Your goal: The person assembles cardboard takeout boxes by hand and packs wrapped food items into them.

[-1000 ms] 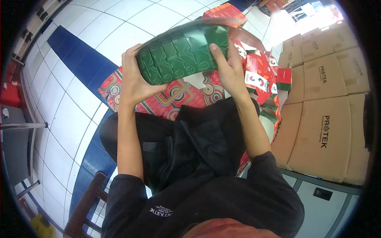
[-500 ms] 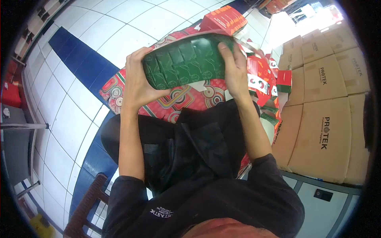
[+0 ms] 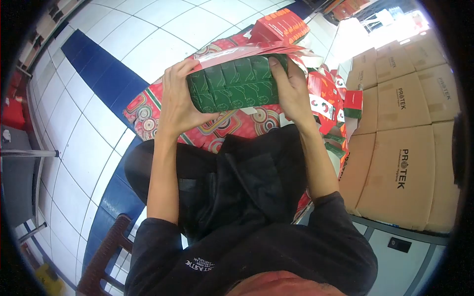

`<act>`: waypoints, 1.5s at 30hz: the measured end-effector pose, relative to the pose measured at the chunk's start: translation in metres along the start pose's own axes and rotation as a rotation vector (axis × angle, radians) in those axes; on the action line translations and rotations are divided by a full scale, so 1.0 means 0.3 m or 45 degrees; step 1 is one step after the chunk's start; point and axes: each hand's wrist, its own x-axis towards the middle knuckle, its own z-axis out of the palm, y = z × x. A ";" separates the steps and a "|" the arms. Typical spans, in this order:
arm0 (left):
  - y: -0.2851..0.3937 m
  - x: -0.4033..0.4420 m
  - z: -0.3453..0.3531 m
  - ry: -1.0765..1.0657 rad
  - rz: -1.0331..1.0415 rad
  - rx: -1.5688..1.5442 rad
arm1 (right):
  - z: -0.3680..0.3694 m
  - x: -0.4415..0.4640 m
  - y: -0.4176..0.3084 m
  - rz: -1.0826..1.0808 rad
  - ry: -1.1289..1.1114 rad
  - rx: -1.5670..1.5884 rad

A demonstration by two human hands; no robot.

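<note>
Above the patterned cloth (image 3: 148, 116), the left hand (image 3: 291, 91) and right hand (image 3: 177, 101) gripped opposite ends of the green bundle (image 3: 234, 85), fingers and thumbs pressed around it, near the red box (image 3: 279, 27).

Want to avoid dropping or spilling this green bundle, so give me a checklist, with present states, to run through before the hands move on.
1. Left hand on the green bundle: ok, it grips the left end.
2. Right hand on the other end: ok, thumb over the green face.
3. Green rows together: ok, they look closely packed.
4. Red sheets along the far edge flush: not ok, they fan apart near the right hand.
5. Patterned cloth bare under the bundle: not ok, a pale piece shows just below it.
6. Bundle's far side supported: cannot tell, hidden.
</note>
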 end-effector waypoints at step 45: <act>0.039 -0.024 0.034 -0.133 -0.354 -0.351 | -0.143 0.058 0.425 0.312 0.229 0.373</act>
